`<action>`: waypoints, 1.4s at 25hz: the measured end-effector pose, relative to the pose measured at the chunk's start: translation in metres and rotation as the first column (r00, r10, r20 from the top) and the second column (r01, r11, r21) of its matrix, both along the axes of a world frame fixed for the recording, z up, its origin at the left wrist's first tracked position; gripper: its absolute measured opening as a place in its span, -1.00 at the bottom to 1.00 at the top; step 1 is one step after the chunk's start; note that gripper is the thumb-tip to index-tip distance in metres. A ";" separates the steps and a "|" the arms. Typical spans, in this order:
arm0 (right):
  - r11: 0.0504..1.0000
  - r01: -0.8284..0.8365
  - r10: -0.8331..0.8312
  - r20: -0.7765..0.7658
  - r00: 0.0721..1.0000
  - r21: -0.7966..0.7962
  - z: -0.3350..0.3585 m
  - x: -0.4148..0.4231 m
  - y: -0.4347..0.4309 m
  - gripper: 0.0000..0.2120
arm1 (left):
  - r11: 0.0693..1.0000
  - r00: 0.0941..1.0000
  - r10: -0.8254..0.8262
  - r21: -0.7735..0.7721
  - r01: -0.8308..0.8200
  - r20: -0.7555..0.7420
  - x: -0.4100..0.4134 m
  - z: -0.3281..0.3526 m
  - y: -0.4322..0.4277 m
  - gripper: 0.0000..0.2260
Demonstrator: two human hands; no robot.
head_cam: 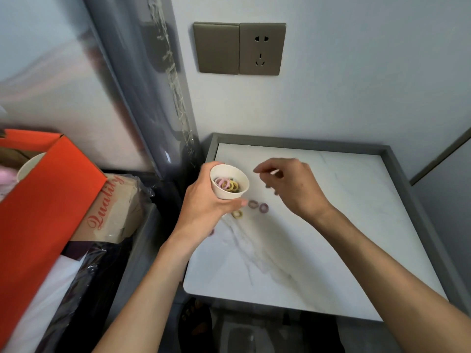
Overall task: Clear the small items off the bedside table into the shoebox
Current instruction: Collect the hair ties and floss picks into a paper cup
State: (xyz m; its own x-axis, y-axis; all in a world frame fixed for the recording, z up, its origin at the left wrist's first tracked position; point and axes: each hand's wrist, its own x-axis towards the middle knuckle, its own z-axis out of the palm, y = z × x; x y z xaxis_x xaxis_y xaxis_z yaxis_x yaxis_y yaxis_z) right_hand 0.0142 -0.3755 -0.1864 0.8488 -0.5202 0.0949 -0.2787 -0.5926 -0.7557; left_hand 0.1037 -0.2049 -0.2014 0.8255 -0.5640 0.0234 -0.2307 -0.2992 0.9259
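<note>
Grips a white paper cup (229,186) in the left hand (204,202), above the far-left part of the marbled tabletop (331,238). Inside the cup, pink and yellow hair rings (226,185). Pinches a small pale item (274,171) between fingers (265,169) of the right hand (295,187), just right of the cup; too blurred to name. On the tabletop beneath the cup, two purple rings (252,204) side by side, a yellow ring (237,214) near them, and another purple ring (211,232) half hidden by the left wrist. At the left, apart from the tabletop, an orange shoebox (38,200). On the far wall, a socket plate (262,48).
</note>
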 end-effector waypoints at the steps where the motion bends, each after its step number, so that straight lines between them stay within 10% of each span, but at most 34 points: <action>1: 0.997 0.019 -0.032 -0.164 0.986 -0.081 -0.009 -0.001 0.000 -0.84 | 0.999 0.999 0.044 -0.014 -0.044 0.015 0.003 -0.001 0.002 -0.37; 4: 0.993 -0.010 -0.054 -0.535 0.843 -0.116 -0.038 -0.002 0.013 -0.55 | 0.989 0.991 0.134 -0.067 -0.132 0.025 0.014 -0.003 0.008 -0.36; 12: 0.977 -0.068 -0.010 -0.364 0.931 -0.202 -0.052 0.017 0.050 -0.79 | 0.983 0.986 0.168 -0.079 -0.165 0.023 0.025 -0.008 0.020 -0.37; 20: 0.911 -0.228 0.002 -0.550 0.835 -0.343 -0.039 0.025 0.045 -0.81 | 0.989 0.988 0.146 -0.042 -0.144 0.054 0.027 -0.010 0.028 -0.38; 26: 0.986 -0.007 0.009 -0.008 1.000 0.169 0.009 0.031 0.032 -0.90 | 0.998 0.997 0.068 -0.012 -0.067 0.049 0.025 -0.008 0.033 -0.35; 35: 0.891 -0.453 0.443 0.181 0.878 0.017 0.036 0.072 0.052 -0.89 | 0.992 0.995 0.095 -0.091 -0.092 0.032 0.028 -0.002 0.036 -0.35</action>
State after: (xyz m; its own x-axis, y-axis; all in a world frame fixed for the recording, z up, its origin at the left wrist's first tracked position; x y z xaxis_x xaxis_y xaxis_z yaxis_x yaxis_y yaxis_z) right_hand 0.0857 -0.3236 -0.1506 0.9664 -0.0966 0.2380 0.1402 -0.5781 -0.8038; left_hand 0.1312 -0.1692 -0.2036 0.8723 -0.4784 0.1012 -0.2394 -0.2373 0.9415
